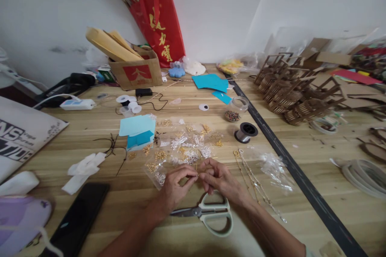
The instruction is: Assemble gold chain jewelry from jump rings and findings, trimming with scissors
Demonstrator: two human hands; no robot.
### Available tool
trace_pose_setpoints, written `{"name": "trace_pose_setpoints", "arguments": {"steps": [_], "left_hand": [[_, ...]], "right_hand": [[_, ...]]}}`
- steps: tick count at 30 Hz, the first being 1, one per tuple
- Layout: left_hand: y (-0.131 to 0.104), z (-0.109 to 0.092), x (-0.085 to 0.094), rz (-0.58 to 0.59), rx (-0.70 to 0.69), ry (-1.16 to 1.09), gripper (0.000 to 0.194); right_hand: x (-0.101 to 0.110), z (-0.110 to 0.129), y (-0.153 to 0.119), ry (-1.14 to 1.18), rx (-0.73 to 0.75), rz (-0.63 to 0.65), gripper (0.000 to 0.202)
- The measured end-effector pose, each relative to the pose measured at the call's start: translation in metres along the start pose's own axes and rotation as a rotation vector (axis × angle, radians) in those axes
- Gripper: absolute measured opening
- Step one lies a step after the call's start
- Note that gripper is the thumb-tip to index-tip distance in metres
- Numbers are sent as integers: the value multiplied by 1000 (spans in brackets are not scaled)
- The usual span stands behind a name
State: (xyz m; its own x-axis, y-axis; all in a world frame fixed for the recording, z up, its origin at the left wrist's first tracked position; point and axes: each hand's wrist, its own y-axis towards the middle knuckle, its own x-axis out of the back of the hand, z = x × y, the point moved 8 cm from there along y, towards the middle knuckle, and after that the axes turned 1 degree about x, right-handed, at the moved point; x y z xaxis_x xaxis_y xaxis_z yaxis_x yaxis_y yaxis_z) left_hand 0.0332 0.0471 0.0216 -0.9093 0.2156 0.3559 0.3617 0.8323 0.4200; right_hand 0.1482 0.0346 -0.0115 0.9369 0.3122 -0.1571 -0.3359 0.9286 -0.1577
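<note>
Over the wooden table, my left hand (pixel 177 184) and my right hand (pixel 217 176) meet with thumbs and fingers pinched together. Between the fingertips is a thin gold-coloured piece (pixel 197 166), too small to name. Just below both hands lie scissors (pixel 215 211) with pale green handles, blades pointing left. Beyond my fingers are small clear bags of gold and silver jewellery findings (pixel 189 154), close to the left hand. Right of my right hand lie gold and silver chains (pixel 253 178) with clasps at their far ends.
A wire spool (pixel 246 132) and a jar of beads (pixel 233 115) stand beyond the chains. Several brown woven baskets (pixel 295 92) fill the back right. A black phone (pixel 80 219) lies at the near left. A cardboard box (pixel 135 70) and a red bag (pixel 164 28) stand by the wall.
</note>
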Motion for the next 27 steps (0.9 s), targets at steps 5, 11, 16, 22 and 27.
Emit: {"name": "trace_pose_setpoints", "arguments": {"steps": [5,11,16,22,27], "left_hand": [[-2,2,0,2,6,-7,7],[-2,-2,-3,47,-35,-14,9],[-1,-10,-3,56,-132,60,13],[-6,-18,-3,50,-288,180,16],[-10,-23,-4,69,-345,251,17]], "right_hand": [[-4,-1,0,50,-2,34,38],[-6,-5,0,98,-13,56,40],[-7,-8,0,116,-21,106,37],[-9,-5,-1,160,-48,150,40],[-10,-3,-2,178,-52,151,42]]}}
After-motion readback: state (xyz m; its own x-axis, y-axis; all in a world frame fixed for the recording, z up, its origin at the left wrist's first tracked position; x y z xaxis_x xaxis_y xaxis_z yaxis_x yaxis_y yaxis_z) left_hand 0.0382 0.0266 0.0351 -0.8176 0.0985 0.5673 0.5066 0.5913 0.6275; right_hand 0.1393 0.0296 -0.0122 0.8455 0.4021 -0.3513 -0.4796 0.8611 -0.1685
